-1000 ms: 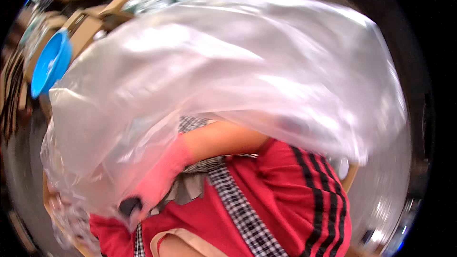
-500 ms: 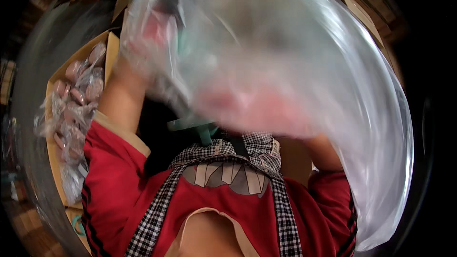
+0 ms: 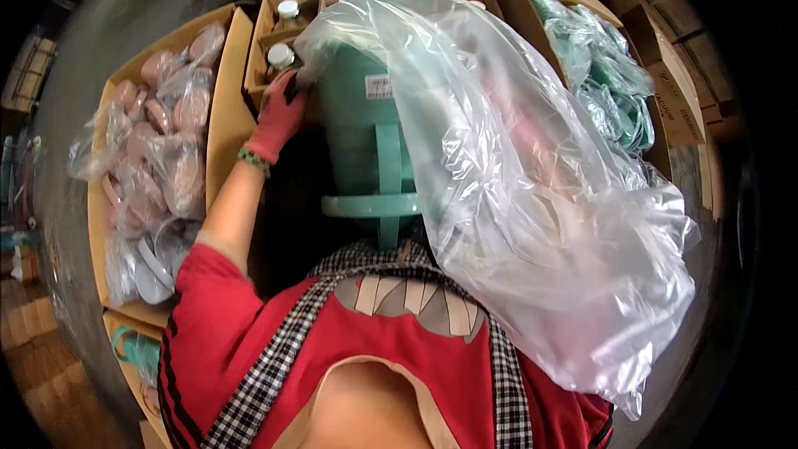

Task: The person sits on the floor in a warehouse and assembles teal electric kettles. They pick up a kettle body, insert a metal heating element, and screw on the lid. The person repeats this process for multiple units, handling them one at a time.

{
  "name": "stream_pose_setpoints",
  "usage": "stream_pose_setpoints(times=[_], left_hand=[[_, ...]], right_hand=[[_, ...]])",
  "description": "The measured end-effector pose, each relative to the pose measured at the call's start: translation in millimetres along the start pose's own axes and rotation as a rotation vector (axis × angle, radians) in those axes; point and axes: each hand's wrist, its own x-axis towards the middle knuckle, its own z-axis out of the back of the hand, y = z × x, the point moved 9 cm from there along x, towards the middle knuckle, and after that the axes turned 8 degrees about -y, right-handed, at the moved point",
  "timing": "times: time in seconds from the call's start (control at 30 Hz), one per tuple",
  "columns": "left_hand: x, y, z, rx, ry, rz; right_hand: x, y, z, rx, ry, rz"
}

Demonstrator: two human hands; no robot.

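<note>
In front of my waist stands a large teal plastic vessel with a white barcode label, an upright bar and a flat rim at its near end; I cannot tell its exact kind. A big clear plastic bag drapes over its top and right side, hanging down across my right arm. My left hand, in a pink glove with a patterned bracelet at the wrist, pinches the bag's edge at the vessel's upper left. Through the plastic, the pink glove of my right hand shows faintly; its fingers are hidden.
At the left, a cardboard box holds pink lidded items in clear bags. Ahead is a divided carton of white-capped bottles. Bagged teal pieces fill a box at the right. A smaller box stands lower left.
The bag, spread high and blurred before, has come down over the teal vessel and to the right. My left hand has moved out from behind the plastic, uncovering the bottle carton.
</note>
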Motion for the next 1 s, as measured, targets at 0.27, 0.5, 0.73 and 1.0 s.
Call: stream_pose_setpoints(times=[0.27, 0.5, 0.73, 1.0], left_hand=[[-28, -19, 15, -0.079, -0.05, -0.396], [-91, -72, -45, 0.098, 0.974, -0.256], [-138, -105, -29, -0.242, 0.819, 0.03], [-174, -130, 22, -0.035, 1.016, -0.136]], right_hand=[[-10, 1, 3, -0.078, 0.054, 0.03], [-39, 6, -5, -0.388, 0.276, 0.179], [-17, -23, 4, -0.522, 0.229, 0.17], [12, 42, -128, -0.51, 0.131, 0.94]])
